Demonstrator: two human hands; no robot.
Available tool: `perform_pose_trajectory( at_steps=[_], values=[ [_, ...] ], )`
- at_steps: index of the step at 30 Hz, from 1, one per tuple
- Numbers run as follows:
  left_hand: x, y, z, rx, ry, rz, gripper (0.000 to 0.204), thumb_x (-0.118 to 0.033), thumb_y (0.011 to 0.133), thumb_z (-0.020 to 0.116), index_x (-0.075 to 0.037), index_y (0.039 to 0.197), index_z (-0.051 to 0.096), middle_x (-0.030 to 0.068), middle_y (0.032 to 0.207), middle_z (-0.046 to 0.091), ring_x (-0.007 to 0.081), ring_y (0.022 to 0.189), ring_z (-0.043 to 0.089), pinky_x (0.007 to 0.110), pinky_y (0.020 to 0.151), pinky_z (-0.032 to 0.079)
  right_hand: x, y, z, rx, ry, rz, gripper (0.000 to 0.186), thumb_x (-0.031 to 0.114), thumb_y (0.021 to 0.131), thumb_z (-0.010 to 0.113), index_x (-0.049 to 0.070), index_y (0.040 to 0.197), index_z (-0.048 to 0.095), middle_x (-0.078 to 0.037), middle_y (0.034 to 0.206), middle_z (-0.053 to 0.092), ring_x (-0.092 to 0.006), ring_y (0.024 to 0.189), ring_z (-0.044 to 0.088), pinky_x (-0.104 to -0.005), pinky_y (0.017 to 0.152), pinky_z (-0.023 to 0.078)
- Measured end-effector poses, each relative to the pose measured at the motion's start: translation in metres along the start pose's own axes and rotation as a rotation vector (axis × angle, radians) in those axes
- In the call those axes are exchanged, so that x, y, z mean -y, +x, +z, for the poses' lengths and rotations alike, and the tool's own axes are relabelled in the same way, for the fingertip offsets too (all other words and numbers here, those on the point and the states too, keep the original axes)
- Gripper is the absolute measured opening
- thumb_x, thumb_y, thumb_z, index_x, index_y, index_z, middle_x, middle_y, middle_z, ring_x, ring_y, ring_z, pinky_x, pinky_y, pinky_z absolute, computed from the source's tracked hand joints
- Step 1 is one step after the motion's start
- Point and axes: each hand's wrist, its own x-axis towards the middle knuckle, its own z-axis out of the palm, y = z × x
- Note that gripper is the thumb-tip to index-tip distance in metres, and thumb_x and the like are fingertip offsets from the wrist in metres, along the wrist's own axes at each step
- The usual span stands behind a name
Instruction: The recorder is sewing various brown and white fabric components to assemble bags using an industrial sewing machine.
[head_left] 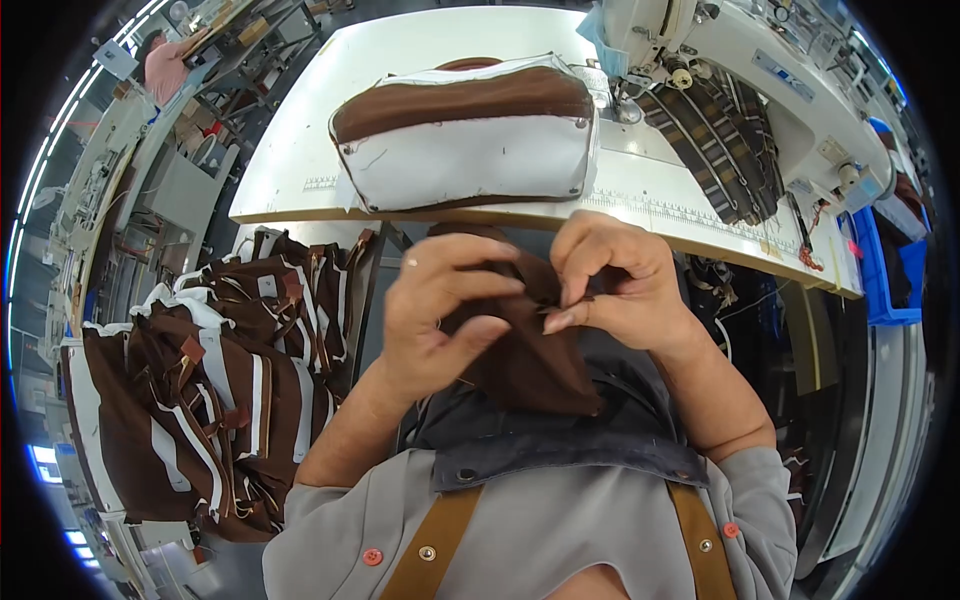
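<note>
A dark brown fabric piece [535, 350] lies across my lap, over a dark apron, at the near side of the table. My right hand [625, 285] pinches an edge of this fabric between thumb and fingertips. What lies right at the fingertips is too small to make out. Beside the cloth's left side is my left hand [440, 310], its fingers curved and apart, the thumb held away from them. Beyond both hands, a brown and white bag panel [460, 160] with dark piping and small metal studs rests on the table.
A white sewing table [290, 150] with a ruler strip along its front edge spans the far side. On it stands a sewing machine [790, 85], beside plaid fabric [720, 140]. Brown-and-white sewn pieces [200, 400] are heaped at left. A blue bin [885, 270] is at right.
</note>
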Motion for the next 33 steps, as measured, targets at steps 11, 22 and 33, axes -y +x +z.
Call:
perform_pose_trajectory(
  at_steps=[11, 22, 33],
  values=[
    [0.062, 0.104, -0.021, 0.099, 0.740, 0.036, 0.023, -0.016, 0.084, 0.072, -0.003, 0.103, 0.072, 0.0117, 0.105, 0.072, 0.0280, 0.099, 0.067, 0.042, 0.097, 0.043, -0.002, -0.007, 0.003, 0.031, 0.005, 0.019, 0.025, 0.000, 0.073, 0.085, 0.007, 0.080, 0.062, 0.000, 0.083, 0.059, -0.0081, 0.072, 0.052, -0.0240, 0.063, 0.043],
    [0.044, 0.099, -0.009, -0.072, 0.765, 0.263, 0.036, -0.034, 0.086, 0.075, -0.006, 0.108, 0.069, 0.0082, 0.109, 0.068, 0.0278, 0.103, 0.063, 0.039, 0.096, 0.041, -0.010, -0.010, -0.010, -0.044, -0.012, 0.076, 0.024, 0.002, 0.074, 0.086, 0.007, 0.078, 0.063, 0.000, 0.082, 0.059, -0.0081, 0.071, 0.052, -0.0242, 0.062, 0.043],
    [0.003, -0.004, 0.066, -0.096, 0.221, -0.165, 0.037, -0.025, 0.085, 0.078, -0.001, 0.109, 0.066, 0.0135, 0.117, 0.061, 0.0259, 0.110, 0.058, 0.035, 0.093, 0.047, -0.018, -0.007, -0.009, -0.268, -0.256, -0.045, 0.022, 0.001, 0.073, 0.084, 0.004, 0.081, 0.064, -0.003, 0.083, 0.060, -0.0087, 0.068, 0.056, -0.0231, 0.059, 0.045]
  ],
)
